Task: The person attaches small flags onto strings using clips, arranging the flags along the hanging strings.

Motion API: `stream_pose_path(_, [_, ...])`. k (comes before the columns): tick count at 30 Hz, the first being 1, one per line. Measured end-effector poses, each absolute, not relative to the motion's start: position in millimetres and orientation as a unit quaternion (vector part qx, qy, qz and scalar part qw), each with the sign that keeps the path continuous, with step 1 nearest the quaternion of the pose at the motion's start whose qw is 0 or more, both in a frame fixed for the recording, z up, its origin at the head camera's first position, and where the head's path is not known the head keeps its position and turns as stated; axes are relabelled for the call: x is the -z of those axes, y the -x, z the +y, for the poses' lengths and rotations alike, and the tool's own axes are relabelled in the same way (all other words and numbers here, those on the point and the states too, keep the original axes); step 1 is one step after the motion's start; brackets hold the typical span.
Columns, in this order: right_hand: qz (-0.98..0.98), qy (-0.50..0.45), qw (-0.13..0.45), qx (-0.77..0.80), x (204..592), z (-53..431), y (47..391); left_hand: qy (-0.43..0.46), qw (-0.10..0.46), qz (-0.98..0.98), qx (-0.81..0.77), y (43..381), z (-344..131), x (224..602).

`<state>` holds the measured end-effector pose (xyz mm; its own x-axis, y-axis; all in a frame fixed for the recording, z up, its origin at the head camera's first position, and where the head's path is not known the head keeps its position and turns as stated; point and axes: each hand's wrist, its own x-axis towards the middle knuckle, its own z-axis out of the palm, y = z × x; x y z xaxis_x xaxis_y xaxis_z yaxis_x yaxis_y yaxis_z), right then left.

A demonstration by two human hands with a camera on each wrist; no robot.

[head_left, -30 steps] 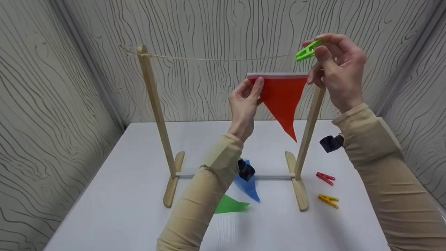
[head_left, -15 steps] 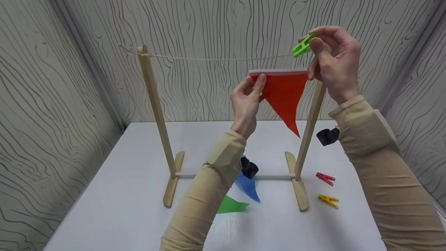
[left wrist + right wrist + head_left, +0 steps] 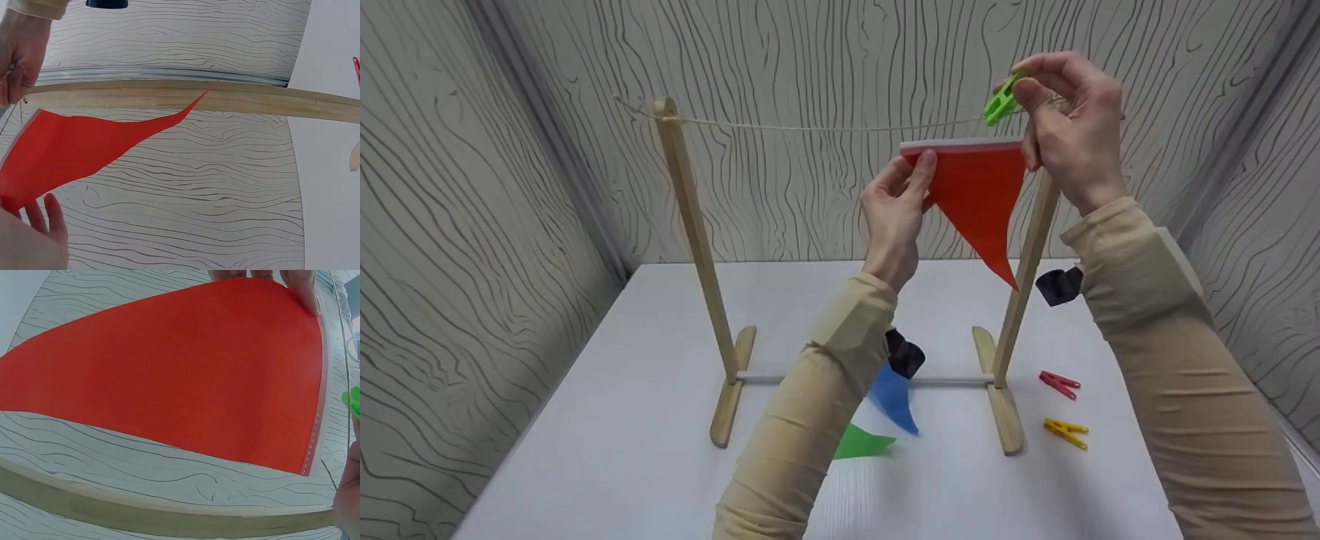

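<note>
Head view: your left hand (image 3: 896, 202) pinches the red pennant (image 3: 979, 191) near its upper left corner, just below the string (image 3: 810, 128); your right hand (image 3: 1072, 127) pinches a green clothespin (image 3: 998, 107) at the string. On the tabletop (image 3: 622, 465) lie a blue pennant (image 3: 894, 401), green pennant (image 3: 864, 444), red clothespin (image 3: 1059, 384) and yellow clothespin (image 3: 1065, 432).

Left wrist view: the red pennant's tip overlaps a wooden post (image 3: 253, 101).

Right wrist view: its other top corner is apart from your right hand.

White tabletop (image 3: 607, 427); wood-grain-patterned panels (image 3: 810, 206) on three sides; grey corner strips (image 3: 557, 150).

Even light; soft shadows on table (image 3: 600, 450); wrist views bow post (image 3: 169, 101).
</note>
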<state>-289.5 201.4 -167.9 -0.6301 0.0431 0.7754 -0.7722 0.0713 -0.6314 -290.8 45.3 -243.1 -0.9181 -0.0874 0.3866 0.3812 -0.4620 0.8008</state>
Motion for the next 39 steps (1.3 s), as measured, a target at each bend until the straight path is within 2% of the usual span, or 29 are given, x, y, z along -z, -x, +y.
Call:
stream_pose_path(4, [-0.667,-0.268,0.302,-0.626,164.6,202.0,290.1,0.146,0.134,-0.497,0.845,291.8,47.0,242.1])
stream_pose_path(11, [-0.747,-0.234,0.344,-0.518,163.1,199.2,289.6,0.153,0.137,-0.497,0.843,292.4,49.5,238.9])
stream_pose_path(15, [-0.769,-0.224,0.342,-0.491,163.3,198.9,289.6,0.154,0.145,-0.498,0.841,291.8,51.3,237.8])
stream_pose_path(39, [-0.803,-0.204,0.309,-0.467,162.5,201.1,286.3,0.151,0.158,-0.486,0.846,295.1,59.6,230.9])
